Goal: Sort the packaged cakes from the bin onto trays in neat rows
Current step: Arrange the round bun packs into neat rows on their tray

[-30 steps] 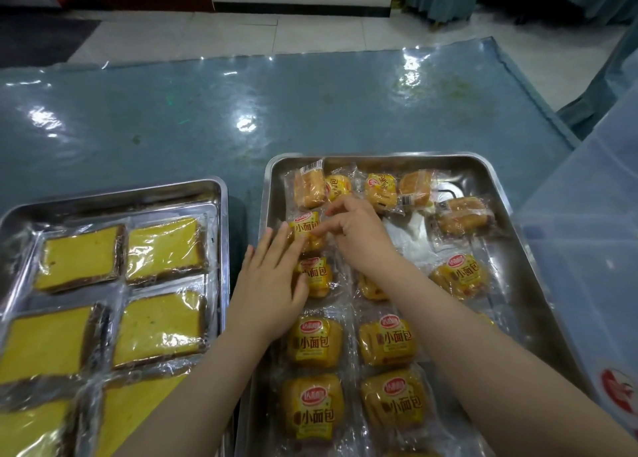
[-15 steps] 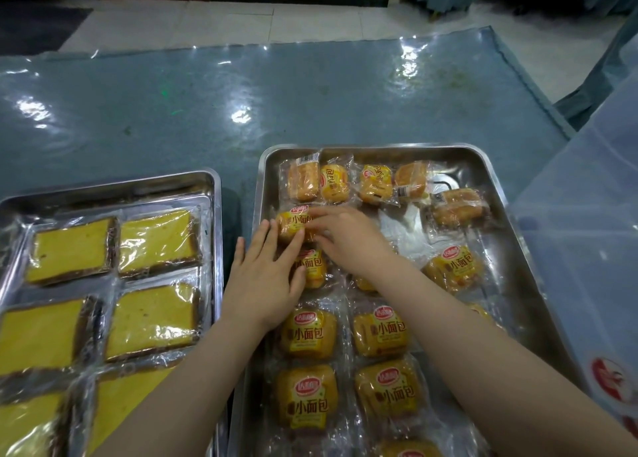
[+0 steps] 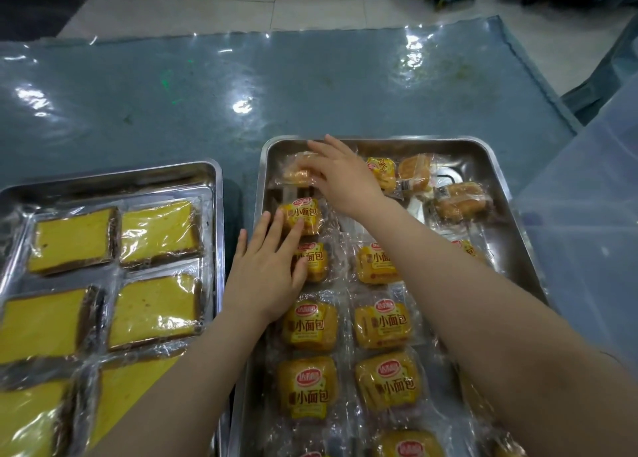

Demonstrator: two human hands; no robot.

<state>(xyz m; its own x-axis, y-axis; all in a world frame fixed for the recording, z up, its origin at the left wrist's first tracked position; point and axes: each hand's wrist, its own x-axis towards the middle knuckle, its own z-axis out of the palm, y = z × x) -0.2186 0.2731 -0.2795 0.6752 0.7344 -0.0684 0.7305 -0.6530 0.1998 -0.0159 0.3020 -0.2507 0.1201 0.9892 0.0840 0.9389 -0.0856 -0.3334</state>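
Sliced cakes [image 3: 157,230] lie left of both hands. Left hand [image 3: 267,277], fingers straight, presses a bun pack [image 3: 301,215]; right hand [image 3: 340,177] grasps a far-corner pack [image 3: 293,174].

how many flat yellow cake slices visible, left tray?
6: two across the far row, two in the middle, two cropped nearest. More may sit off-frame.

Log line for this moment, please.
right hand: grips far-left bun pack | left hand: flat on left-column packs | right tray: back row loose
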